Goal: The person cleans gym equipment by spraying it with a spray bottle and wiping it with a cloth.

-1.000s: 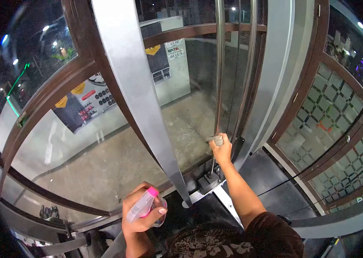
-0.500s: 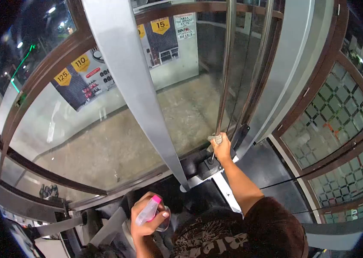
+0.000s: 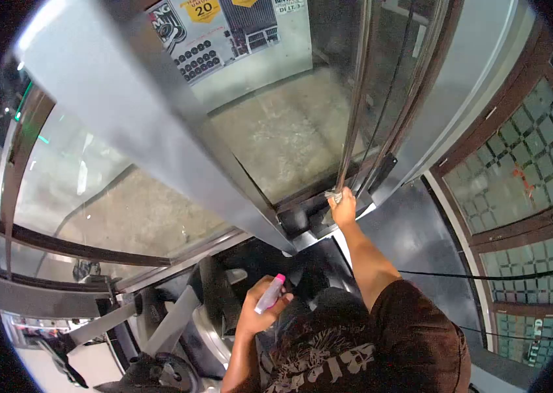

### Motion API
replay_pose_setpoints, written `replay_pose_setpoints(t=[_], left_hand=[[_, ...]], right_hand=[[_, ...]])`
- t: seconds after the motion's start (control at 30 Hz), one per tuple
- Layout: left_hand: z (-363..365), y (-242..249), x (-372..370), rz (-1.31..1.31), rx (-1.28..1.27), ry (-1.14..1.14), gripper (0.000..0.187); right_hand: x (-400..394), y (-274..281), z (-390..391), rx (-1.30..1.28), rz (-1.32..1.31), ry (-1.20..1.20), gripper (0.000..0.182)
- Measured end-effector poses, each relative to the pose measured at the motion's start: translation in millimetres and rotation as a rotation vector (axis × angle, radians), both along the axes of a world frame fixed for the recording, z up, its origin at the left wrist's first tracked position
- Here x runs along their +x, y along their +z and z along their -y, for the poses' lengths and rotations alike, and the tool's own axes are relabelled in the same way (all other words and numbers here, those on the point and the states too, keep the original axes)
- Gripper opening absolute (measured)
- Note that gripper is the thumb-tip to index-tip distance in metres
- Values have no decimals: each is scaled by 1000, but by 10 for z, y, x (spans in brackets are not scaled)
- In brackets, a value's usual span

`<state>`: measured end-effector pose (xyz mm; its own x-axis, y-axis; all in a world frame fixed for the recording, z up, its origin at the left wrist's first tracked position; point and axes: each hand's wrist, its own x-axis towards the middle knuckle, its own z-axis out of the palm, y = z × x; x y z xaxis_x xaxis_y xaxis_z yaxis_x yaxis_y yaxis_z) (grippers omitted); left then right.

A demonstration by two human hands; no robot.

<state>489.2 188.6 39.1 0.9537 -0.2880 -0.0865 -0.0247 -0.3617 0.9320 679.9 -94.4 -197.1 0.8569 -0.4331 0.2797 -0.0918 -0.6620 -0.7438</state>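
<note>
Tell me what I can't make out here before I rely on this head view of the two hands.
- Cloth at the vertical bar: mostly hidden inside the right hand.
- Spray bottle: body covered by the left hand; only the pink top shows.
- Poster behind the glass: top cut off by the frame edge, print too small.
- Machine parts at lower left: dark, warped by the lens.

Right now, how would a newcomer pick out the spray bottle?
Start at the broad grey beam slanting across the glass. Below its lower end, the left hand grips the spray bottle, a small clear bottle; its bright pink top is the only pink thing among grey and brown.
</note>
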Motion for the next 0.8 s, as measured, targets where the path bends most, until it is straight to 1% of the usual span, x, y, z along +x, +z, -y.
replay_pose_setpoints(t=[0.07, 0.2, 0.3, 0.47, 0.57, 0.6, 0.67, 0.7, 0.77, 0.8], left_hand=[[28, -5, 15, -50, 4, -11, 21], [67, -53, 34, -49, -1, -25, 21], [88, -79, 6, -49, 20, 0, 22], [28, -339, -116, -91, 89, 36, 21], [36, -491, -120, -26, 87, 33, 20], [23, -553, -142, -77, 54, 49, 20], [-35, -674, -164, -166, -11, 84, 20], [-51, -698, -176, -163, -20, 86, 20], [-96, -687, -209, -156, -34, 94, 20], [-164, -700, -232, -171, 11, 72, 22]], right_hand=[[-16, -56, -7, 56, -75, 10, 34], [22, -169, 5, 160, -182, 11, 34], [9, -350, 6, 161, -129, -23, 33], [17, -807, 62, 124, -71, -11, 33], [16, -1071, 80, 116, -66, -32, 33], [8, -1175, 86, 109, -63, -36, 33], [18, -1343, 104, 121, -181, -10, 38], [-24, -1483, 137, 128, -240, 6, 41], [-123, -2189, 277, 67, -361, 71, 35], [-241, -2460, 271, -1, -571, -10, 37]])
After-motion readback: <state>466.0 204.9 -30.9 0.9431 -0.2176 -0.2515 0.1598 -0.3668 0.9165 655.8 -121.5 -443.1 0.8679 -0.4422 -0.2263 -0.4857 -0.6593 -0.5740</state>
